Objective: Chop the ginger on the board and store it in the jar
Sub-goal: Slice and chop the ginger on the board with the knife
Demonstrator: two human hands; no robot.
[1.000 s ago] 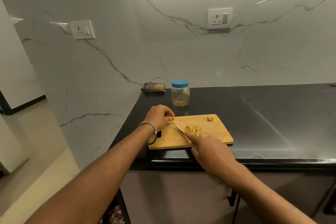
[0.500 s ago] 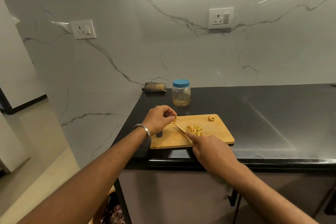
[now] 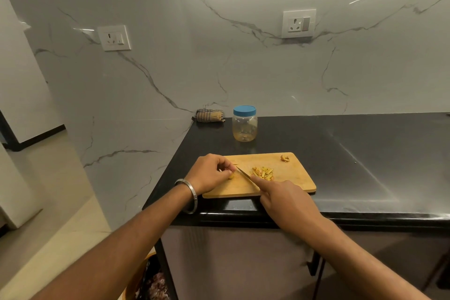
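A wooden cutting board [image 3: 292,178] lies at the front left of the black counter. A small pile of chopped ginger [image 3: 263,172] sits in its middle, and a stray ginger scrap [image 3: 285,158] lies at its far edge. My left hand [image 3: 210,173] pinches a small ginger piece [image 3: 231,175] on the board's left end. My right hand [image 3: 285,200] grips a knife [image 3: 244,174], forefinger stretched along its back, the blade angled toward the held piece. A clear jar [image 3: 244,126] with a blue lid, shut, stands behind the board.
A rolled checked cloth [image 3: 210,115] lies in the counter's back left corner against the marble wall. The black counter [image 3: 365,153] stretches to the right. A basket [image 3: 146,280] with onions sits on the floor below the counter's left edge.
My left hand has lowered its ginger piece onto the board's left end. The knife blade has shifted left, up to that piece. The jar and pile have stayed put.
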